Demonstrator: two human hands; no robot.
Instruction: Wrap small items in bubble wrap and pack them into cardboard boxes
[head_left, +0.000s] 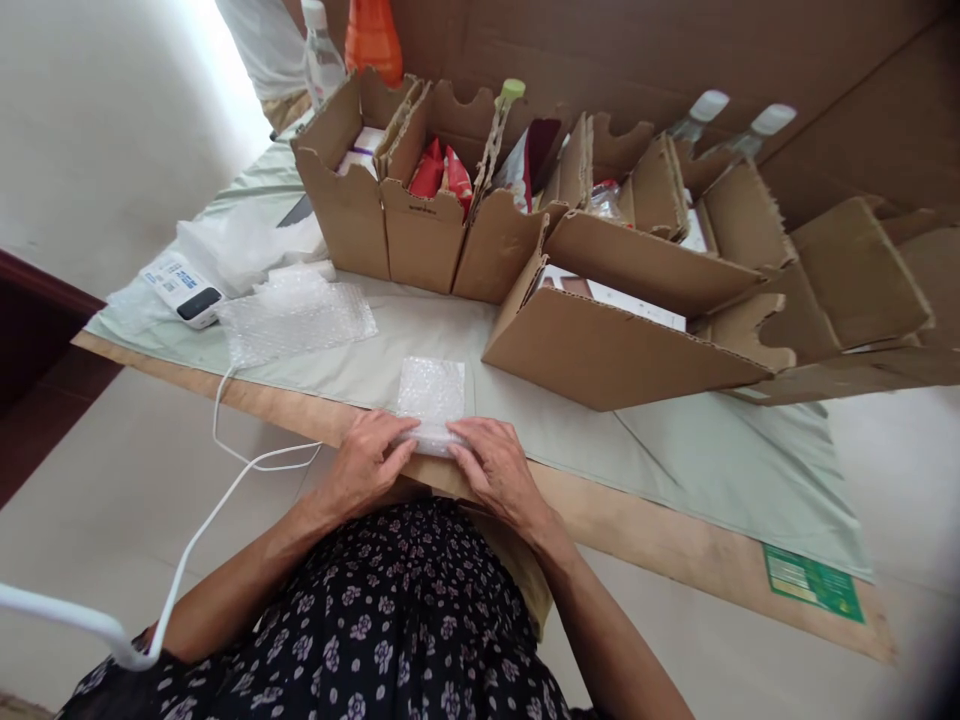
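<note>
A small piece of bubble wrap (432, 388) lies at the table's front edge, its near end rolled or folded over into a thick strip. My left hand (373, 450) grips the left end of that strip, fingers on top and thumb at the near side. On the right end my right hand (495, 462) does the same. Whether anything is inside the fold cannot be made out. To the left, a larger bubble wrap sheet (300, 318) is spread on the cloth, beside a white handheld device with a dark screen (199, 305).
Several cardboard bins (424, 240) with packets and boxes line the back of the table. One cardboard bin (592, 345) juts forward on the right, holding a white box (611, 298). Clear bottles (701, 112) stand behind. A white cable (217, 425) hangs at the left edge.
</note>
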